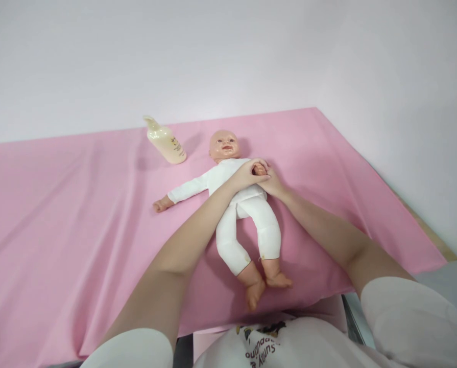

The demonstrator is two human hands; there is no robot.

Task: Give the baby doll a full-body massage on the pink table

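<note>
A baby doll [228, 174] with a bald plastic head and a white cloth body lies on its back, face up. Both of my hands meet over its chest, on the right side in view. The fingers of my left hand [250, 173] curl around the doll's small hand [259, 169], which shows between thumb and fingers. Close against it, my right hand [274, 182] grips the same doll arm from the other side; its fingers are partly hidden. The doll's other arm [188, 189] stretches out to the left, and its bare feet point toward me.
A pink cloth [109, 204] with folds at the left covers the table. A cream pump bottle [166, 141] is left of the doll's head. Bare wooden table edge [435, 237] shows at the right. A pale wall [213, 56] stands behind.
</note>
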